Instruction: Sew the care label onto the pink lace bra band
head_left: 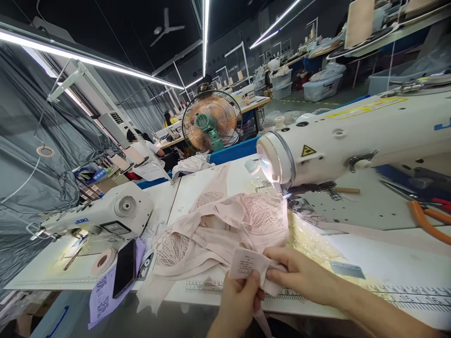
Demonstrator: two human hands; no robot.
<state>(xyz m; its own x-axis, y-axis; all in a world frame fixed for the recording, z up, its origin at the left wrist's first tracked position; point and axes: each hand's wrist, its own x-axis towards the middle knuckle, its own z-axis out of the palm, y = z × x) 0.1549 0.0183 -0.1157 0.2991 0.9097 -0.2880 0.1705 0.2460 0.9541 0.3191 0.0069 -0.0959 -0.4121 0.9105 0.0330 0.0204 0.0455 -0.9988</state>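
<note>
The left hand (pixel 243 295) pinches a printed tab (pixel 244 264) between thumb and fingers, while the right hand (pixel 299 272) grips pink fabric (pixel 276 278) just beside it, thumb and fingers closed. The lacy pink garment (pixel 218 246) lies in a loose heap on the white table (pixel 394 244), beyond the hands, its far right edge close beneath the head of the sewing machine (pixel 313 157); whether the needle touches it I cannot tell. A hard tug from either hand could drag the heap, and the lace (pixel 266 213) might snag on metal there. Since the grip on the tab is only a pinch, it could slip or crease the print. A tail of cloth (pixel 153 293) hangs over the front edge at the left, so its weight could draw the heap askew. Near it, the phone (pixel 125 267) rests on purple paper (pixel 100 300) that juts past the edge; a catch of cloth could tip both off.
</note>
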